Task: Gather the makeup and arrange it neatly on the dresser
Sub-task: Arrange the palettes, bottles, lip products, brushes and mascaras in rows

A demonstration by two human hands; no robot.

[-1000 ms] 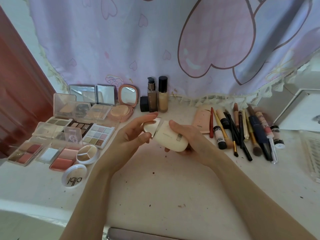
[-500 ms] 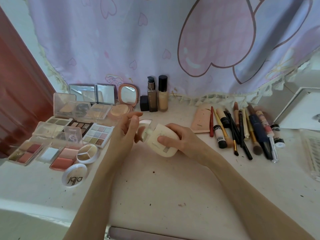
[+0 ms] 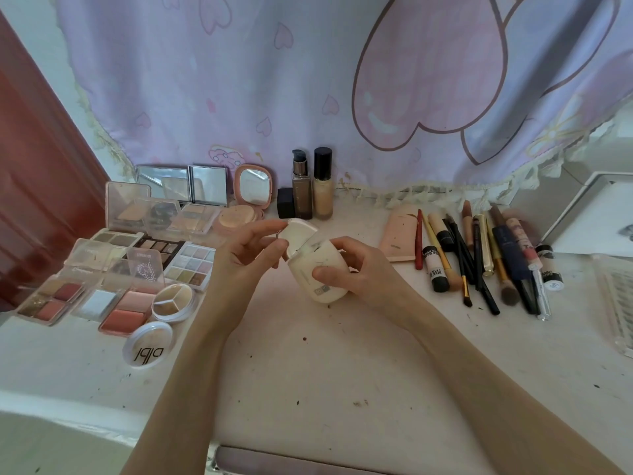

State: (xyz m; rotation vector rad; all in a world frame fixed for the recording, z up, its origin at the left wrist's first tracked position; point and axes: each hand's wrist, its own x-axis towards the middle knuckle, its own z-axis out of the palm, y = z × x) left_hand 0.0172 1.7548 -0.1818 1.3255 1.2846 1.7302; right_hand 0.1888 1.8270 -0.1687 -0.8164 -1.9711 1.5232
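Between your two hands, above the middle of the worktop (image 3: 308, 371), you hold a cream bottle (image 3: 318, 272) with a hinged cap (image 3: 298, 234). Your right hand (image 3: 356, 272) grips the body, its fingers (image 3: 325, 272) curled round the lower part with the thumb across the front. Your left hand (image 3: 243, 258) pinches the cap, its fingers (image 3: 270, 228) clamped on the edge; the cap looks tilted on its hinge, though I cannot tell how far it is from shut.

You appear to be closing this bottle before it is placed. Next, press the cap home, then set the bottle upright, probably beside the foundation bottles (image 3: 311, 186) standing beyond your fingers. Palettes (image 3: 137, 255) lie outside your left fingers, and the row of brushes and pencils (image 3: 479, 255) outside your right, so most of the makeup seems already sorted.
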